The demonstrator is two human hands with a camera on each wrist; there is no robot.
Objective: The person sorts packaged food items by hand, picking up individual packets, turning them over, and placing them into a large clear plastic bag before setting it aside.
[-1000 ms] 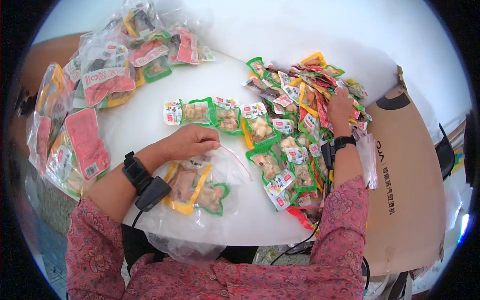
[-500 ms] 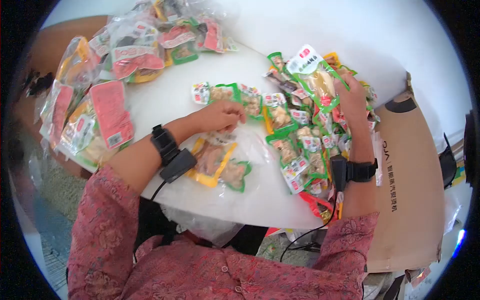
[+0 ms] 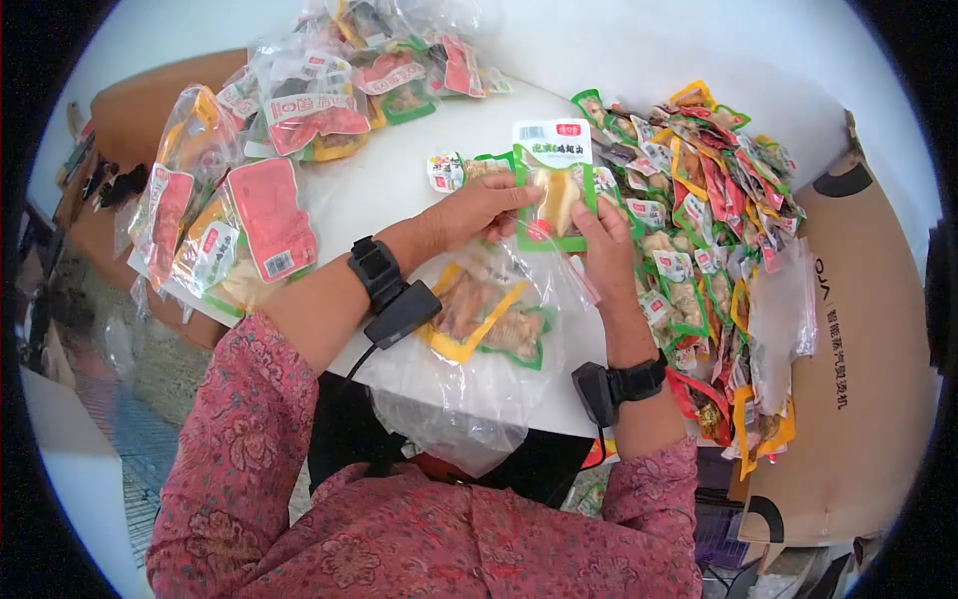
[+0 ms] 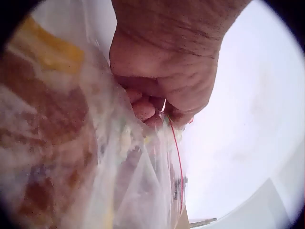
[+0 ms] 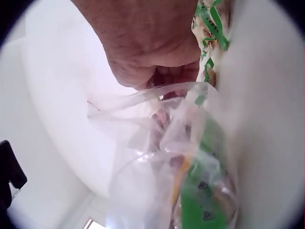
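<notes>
My right hand (image 3: 609, 255) grips a green-edged vacuum food packet (image 3: 555, 190) by its lower right side, held upright with its white label up. In the left wrist view my left hand (image 4: 167, 67) pinches the mouth of a clear zip bag (image 4: 143, 186), beside its red zip line. The head view shows the left fingers overlapping the packet's left edge, above the bag. Inside the bag lie a yellow-edged packet (image 3: 469, 309) and a green-edged packet (image 3: 517, 334). The bag's lower end hangs over the table's front edge.
A large heap of food packets (image 3: 699, 190) covers the right of the white table (image 3: 379, 190). Filled clear bags (image 3: 309, 105) with red labels stand at the back left. A cardboard box (image 3: 848, 299) is at the right, with an empty-looking clear bag (image 3: 785, 319) near it.
The right hand has picked a green-edged packet from the heap and brought it left, over the zip bag's mouth. The left hand stays at the bag, now meeting the packet.
</notes>
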